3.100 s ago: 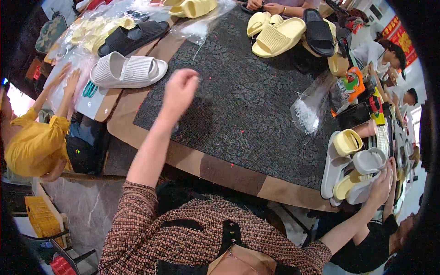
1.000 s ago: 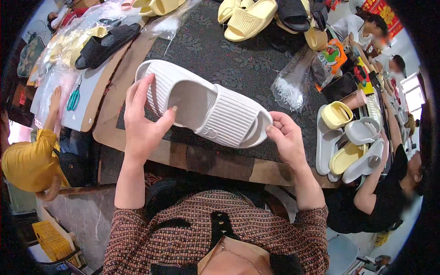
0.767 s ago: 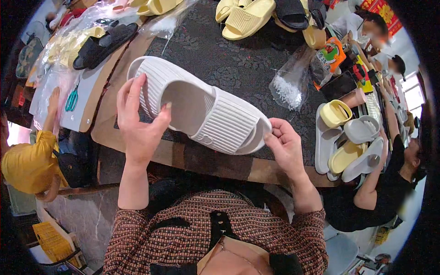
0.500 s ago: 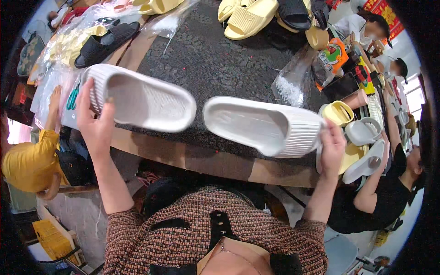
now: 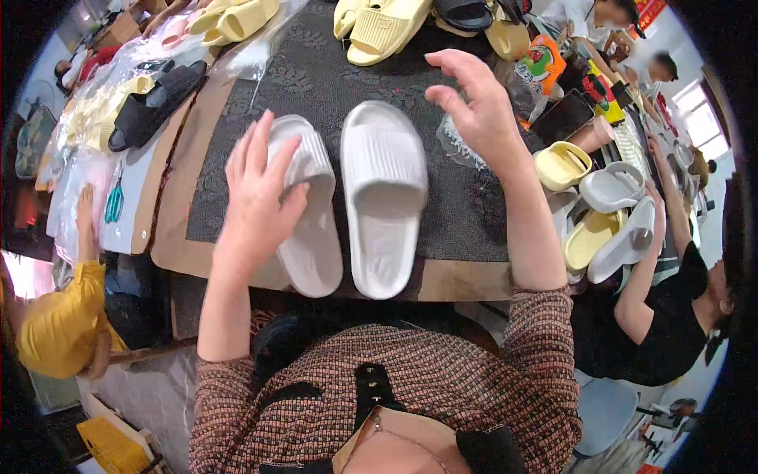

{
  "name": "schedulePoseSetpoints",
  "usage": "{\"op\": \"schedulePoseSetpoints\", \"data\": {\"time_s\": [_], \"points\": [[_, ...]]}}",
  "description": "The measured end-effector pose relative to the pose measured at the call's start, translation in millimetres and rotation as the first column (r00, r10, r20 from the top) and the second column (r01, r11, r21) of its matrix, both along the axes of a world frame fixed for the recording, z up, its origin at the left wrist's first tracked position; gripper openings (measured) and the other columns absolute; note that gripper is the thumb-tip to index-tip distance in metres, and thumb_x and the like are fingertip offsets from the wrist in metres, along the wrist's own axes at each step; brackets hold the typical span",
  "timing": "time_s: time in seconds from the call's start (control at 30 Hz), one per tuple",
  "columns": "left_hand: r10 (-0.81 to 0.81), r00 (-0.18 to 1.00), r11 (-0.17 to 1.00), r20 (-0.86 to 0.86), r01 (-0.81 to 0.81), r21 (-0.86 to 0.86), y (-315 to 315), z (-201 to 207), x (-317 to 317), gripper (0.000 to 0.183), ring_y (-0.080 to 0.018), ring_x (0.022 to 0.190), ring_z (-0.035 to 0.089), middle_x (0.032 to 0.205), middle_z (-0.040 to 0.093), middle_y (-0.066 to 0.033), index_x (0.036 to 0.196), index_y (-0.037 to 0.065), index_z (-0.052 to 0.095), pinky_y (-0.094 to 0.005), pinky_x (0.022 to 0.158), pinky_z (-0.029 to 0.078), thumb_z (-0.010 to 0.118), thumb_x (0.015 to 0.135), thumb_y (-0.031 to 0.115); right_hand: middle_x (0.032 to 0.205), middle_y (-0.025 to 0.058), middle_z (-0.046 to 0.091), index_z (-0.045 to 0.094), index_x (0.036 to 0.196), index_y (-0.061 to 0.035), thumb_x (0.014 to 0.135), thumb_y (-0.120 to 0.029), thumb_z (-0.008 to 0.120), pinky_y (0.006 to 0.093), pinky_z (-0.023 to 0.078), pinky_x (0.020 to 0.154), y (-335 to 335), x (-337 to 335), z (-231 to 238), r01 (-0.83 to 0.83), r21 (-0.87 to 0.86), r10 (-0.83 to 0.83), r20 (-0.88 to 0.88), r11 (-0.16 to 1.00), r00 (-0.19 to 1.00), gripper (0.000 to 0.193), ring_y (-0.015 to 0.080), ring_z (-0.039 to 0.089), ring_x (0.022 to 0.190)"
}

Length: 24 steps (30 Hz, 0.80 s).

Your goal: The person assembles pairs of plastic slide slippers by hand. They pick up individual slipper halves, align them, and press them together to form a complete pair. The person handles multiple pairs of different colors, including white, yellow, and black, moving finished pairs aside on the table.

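Slippers [image 5: 384,205] point toes away, long axes near-parallel, left hand [image 5: 260,189] splayed, right hand [image 5: 480,110] empty

From here I see pale grey slippers [image 5: 385,237], a black mat [image 5: 316,83] patterned with grey leaves, teal scissors [image 5: 114,205], a brown-checked shirt [image 5: 426,363].

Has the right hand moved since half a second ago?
Yes: judged against the orange packet, the right hand has moved left and forward, away from the body.

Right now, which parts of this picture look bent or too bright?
In the head view, the brown-bordered table curves at its near edge; the white barred window, right, looks overexposed; the two pale-grey ribbed slippers show their ribs.
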<state>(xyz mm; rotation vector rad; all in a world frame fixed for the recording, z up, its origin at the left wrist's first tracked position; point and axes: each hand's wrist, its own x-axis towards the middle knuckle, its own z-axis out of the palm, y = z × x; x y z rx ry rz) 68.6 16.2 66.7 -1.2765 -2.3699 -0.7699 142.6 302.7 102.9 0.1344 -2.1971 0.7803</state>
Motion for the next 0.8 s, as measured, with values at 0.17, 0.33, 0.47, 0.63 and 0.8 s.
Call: {"op": "schedulePoseSetpoints", "data": {"time_s": [0.17,0.33,0.47,0.63,0.8], "points": [[-0.086,0.995,0.995,0.053,0.083,0.048,-11.3,-23.9,14.1,0.045,-0.0340,0.120,0.046,0.129,0.051,-0.0149,0.114,0.003,0.058,-0.0426,0.102,0.033,0.064,0.069,0.000,0.086,0.0122,0.065,0.064,0.095,0.0008,0.081,-0.007,0.061,0.0303,0.049,0.074,21.7,23.2,-27.7,0.008,-0.105,0.021,0.272,0.994,0.962,0.016,0.0210,0.063,0.080],[-0.274,0.955,0.960,0.116,0.266,0.084,-1.6,-29.7,30.8,0.036,-0.0321,0.109,0.052,0.115,0.057,-0.0132,0.107,0.003,0.060,-0.0412,0.094,0.039,0.065,0.071,0.000,0.091,0.0154,0.066,0.064,0.093,-0.0012,0.083,-0.009,0.057,0.0371,0.051,0.074,50.0,51.8,-93.8,0.084,0.323,-0.232,0.454,0.943,0.860,0.015,0.0317,0.063,0.086],[-0.316,0.937,0.948,0.147,0.306,0.090,7.2,-36.4,40.4,0.033,-0.0322,0.108,0.052,0.112,0.057,-0.0129,0.104,0.003,0.059,-0.0414,0.092,0.039,0.065,0.071,0.000,0.086,0.0153,0.063,0.063,0.097,-0.0047,0.082,-0.007,0.054,0.0394,0.052,0.072,51.6,52.5,-114.7,0.184,0.527,-0.430,0.393,0.830,0.813,0.018,0.0322,0.063,0.084],[-0.334,0.927,0.942,0.170,0.326,0.076,9.2,-41.3,45.1,0.032,-0.0315,0.106,0.053,0.112,0.058,-0.0123,0.103,0.004,0.060,-0.0415,0.090,0.040,0.065,0.072,0.001,0.079,0.0144,0.059,0.062,0.093,-0.0065,0.080,-0.006,0.052,0.0394,0.052,0.066,56.1,44.6,-130.2,0.209,0.669,-0.522,0.308,0.713,0.796,0.016,0.0296,0.063,0.078],[-0.348,0.925,0.937,0.155,0.338,0.087,8.4,-47.2,46.0,0.032,-0.0323,0.101,0.053,0.107,0.057,-0.0124,0.103,0.004,0.058,-0.0427,0.086,0.041,0.065,0.071,0.000,0.080,0.0148,0.059,0.060,0.088,-0.0059,0.080,-0.007,0.052,0.0388,0.052,0.062,53.7,41.5,-127.3,0.223,0.708,-0.561,0.286,0.670,0.777,0.011,0.0291,0.064,0.074]]}}
